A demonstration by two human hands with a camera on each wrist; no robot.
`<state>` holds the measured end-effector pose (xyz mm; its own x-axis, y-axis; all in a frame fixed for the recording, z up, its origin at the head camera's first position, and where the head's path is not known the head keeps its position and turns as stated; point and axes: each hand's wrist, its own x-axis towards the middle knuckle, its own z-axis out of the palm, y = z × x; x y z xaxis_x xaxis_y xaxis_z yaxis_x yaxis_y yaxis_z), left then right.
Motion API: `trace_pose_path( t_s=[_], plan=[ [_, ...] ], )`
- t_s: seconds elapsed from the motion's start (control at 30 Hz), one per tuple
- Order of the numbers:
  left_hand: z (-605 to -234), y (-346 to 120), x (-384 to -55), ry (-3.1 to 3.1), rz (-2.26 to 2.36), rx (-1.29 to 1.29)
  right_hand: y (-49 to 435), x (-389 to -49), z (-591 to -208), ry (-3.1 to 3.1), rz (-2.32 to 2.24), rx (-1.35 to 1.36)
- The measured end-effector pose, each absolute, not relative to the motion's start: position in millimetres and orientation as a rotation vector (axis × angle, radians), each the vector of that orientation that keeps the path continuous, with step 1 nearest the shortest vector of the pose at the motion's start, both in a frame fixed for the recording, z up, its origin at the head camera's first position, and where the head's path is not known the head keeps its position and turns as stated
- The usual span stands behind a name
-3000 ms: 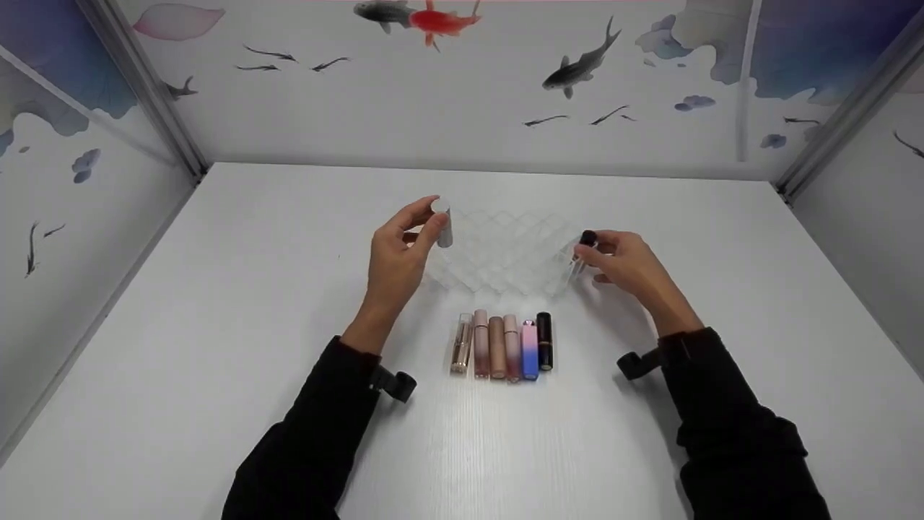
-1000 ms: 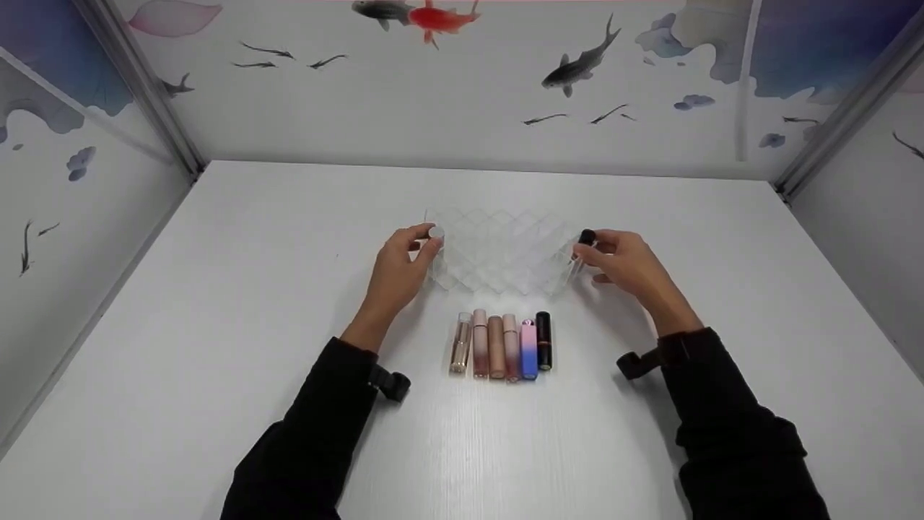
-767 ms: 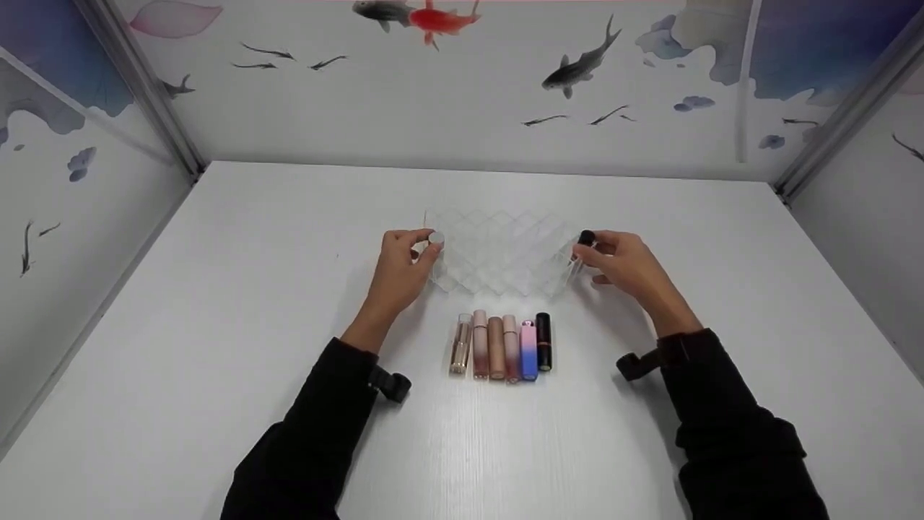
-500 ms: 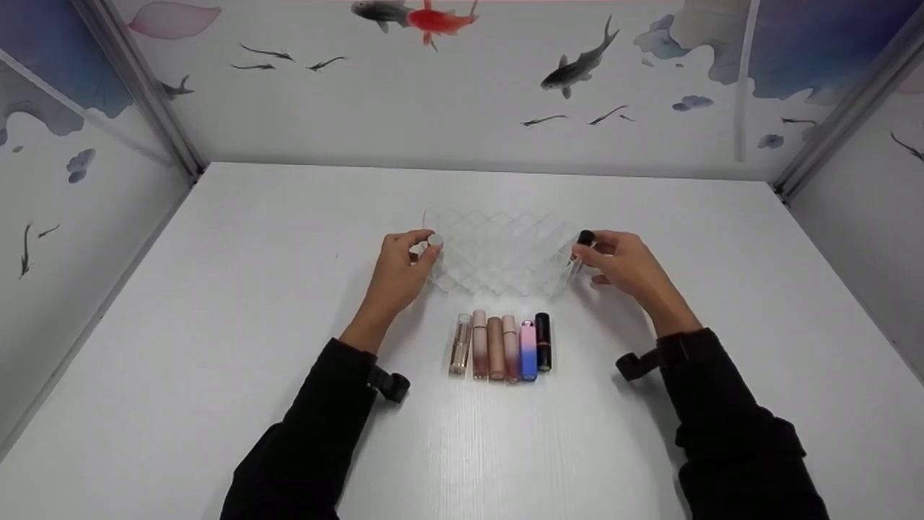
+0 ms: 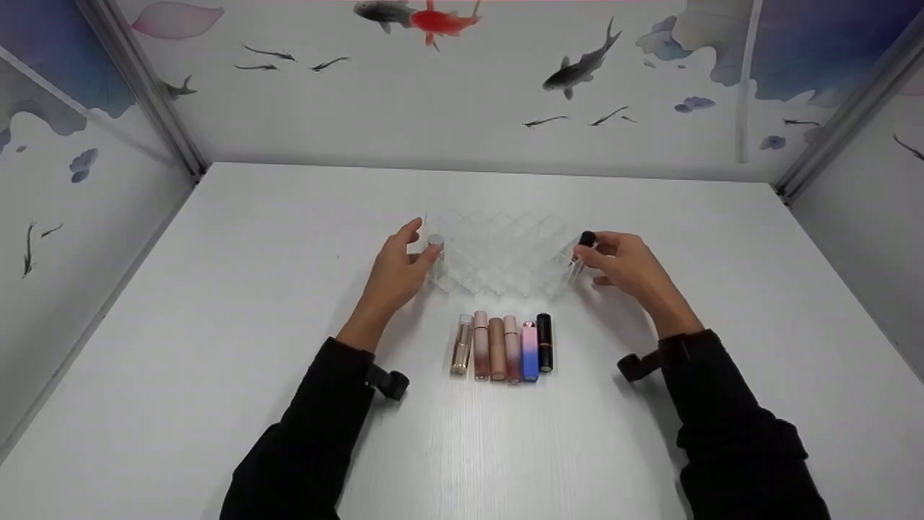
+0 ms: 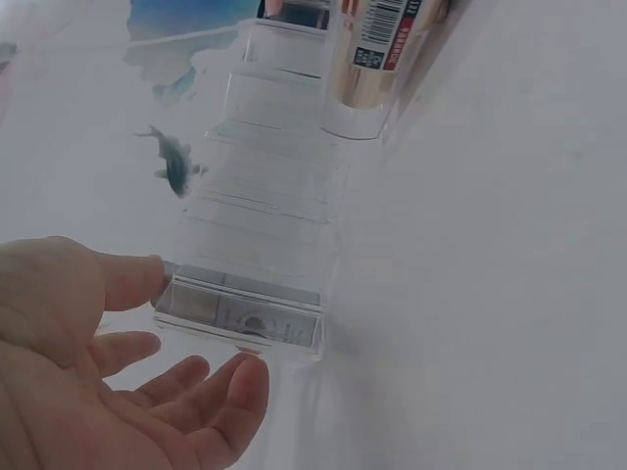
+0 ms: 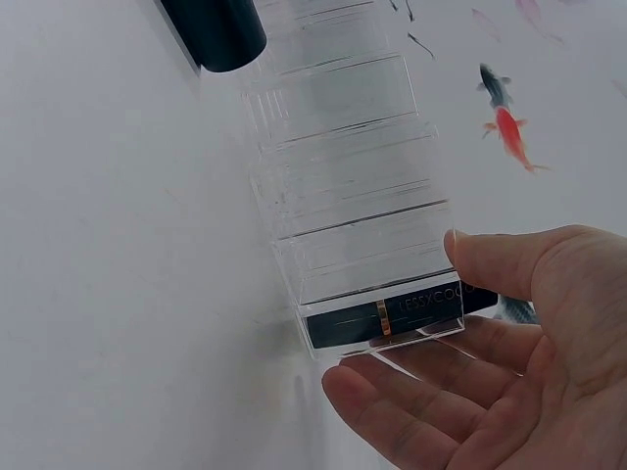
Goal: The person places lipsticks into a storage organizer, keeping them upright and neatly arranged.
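Note:
A clear plastic lipstick holder (image 5: 502, 253) with a row of slots lies across the table between both hands. A grey-silver lipstick (image 5: 436, 240) stands in its left end slot. My left hand (image 5: 395, 271) is spread around that end, its thumb near the tube's top and the index finger lifted off. In the left wrist view the tube (image 6: 260, 318) shows through the slot wall, with loose fingers outside. A black lipstick (image 7: 392, 315) sits in the right end slot. My right hand (image 5: 626, 261) holds that end of the holder, thumb on one side and fingers on the other.
In front of the holder lies a row of tubes: a gold clear-capped tube (image 5: 460, 345), pink lip glosses (image 5: 481, 347), a brown tube (image 5: 497, 350), a pink-blue tube (image 5: 530, 352) and a black-gold lipstick (image 5: 545, 343). Printed panels (image 5: 462, 108) enclose the white table (image 5: 274, 217).
My left hand has lowered the silver lipstick from above the holder into its left end slot, and its index finger has since come away. The right hand has stayed in place.

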<state>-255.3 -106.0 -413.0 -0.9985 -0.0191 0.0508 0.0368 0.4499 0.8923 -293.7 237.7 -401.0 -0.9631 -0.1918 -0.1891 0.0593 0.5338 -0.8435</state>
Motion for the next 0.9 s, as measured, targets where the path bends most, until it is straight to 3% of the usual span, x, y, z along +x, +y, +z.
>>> trace_pose_path(
  t_s=[0.33, 0.9],
  plan=[
    [-402.4, -109.1, -255.3, -2.753, -1.664, 0.020, 238.6, -294.3, -399.9, 2.518, -1.396, -0.107],
    [-413.2, -116.3, -256.0, -2.818, -1.644, -0.214, 237.4, -294.4, -406.8, 2.578, -1.413, -0.084]
  ],
)
